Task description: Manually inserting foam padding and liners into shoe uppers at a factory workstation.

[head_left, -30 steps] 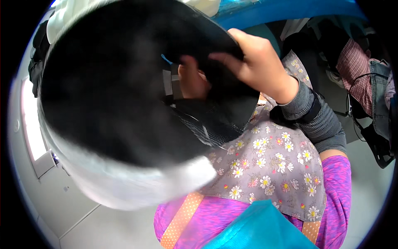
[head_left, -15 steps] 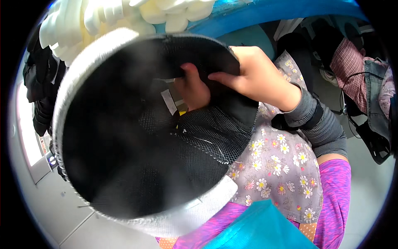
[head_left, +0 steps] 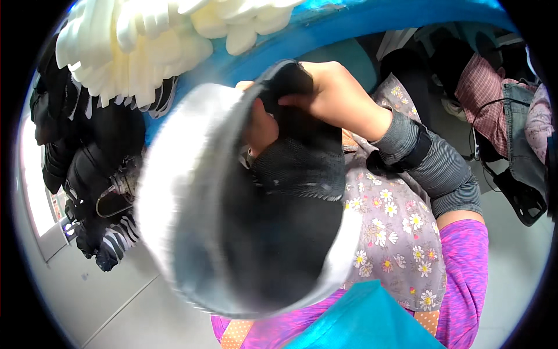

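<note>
- A bright teal, pointed sheet of smooth fabric (head_left: pixel 363 320) rises from the lower edge, below the loop.
- The loop of soft fabric, white outside and black inside (head_left: pixel 273 250), is held up before the lap, its lower part motion-blurred.
- The right hand (head_left: pixel 328 93) grips the loop's upper right rim, thumb inside, other fingers closed behind it.
- The left hand (head_left: pixel 264 128) shows through the loop's opening, thumb raised; the loop hides most fingers, so I cannot tell how firmly they hold.
- Right of the loop, a grey daisy-print cloth (head_left: pixel 401 227) covers purple-pink mottled trousers (head_left: pixel 465 273).
- Above the loop, cream, rounded, smooth pieces (head_left: pixel 139 46) crowd a curved blue surface (head_left: pixel 360 32).
- Left of the loop hang black, partly white-striped pieces (head_left: pixel 104 139).
- Far right of the loop: a red checked cloth (head_left: pixel 481 87).
</note>
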Motion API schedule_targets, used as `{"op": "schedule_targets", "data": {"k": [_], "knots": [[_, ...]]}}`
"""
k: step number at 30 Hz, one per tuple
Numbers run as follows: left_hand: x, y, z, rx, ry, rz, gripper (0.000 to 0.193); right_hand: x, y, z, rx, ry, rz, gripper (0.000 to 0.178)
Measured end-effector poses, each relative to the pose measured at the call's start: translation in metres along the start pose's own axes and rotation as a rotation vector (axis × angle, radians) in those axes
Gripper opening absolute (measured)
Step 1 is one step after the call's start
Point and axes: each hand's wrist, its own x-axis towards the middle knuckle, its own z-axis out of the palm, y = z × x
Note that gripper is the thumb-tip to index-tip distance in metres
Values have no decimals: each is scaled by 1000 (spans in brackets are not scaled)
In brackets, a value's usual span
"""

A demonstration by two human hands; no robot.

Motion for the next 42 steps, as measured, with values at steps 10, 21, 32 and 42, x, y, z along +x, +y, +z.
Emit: {"op": "schedule_targets", "data": {"k": [10, 21, 32, 42], "knots": [[63, 82, -2, -393, -967, -187, 39, 56, -16, -71, 292, -167, -272, 24], [14, 109, 16, 38, -956, 74, 22, 59, -24, -85, 460, -320, -591, 38], [-19, 101, 18, 259, -773, 113, 23, 33, 7, -98, 599, -409, -266, 33], [-28, 82, 25, 291, -972, 579, 17, 18, 32, -71, 690, -367, -165, 32]]}}
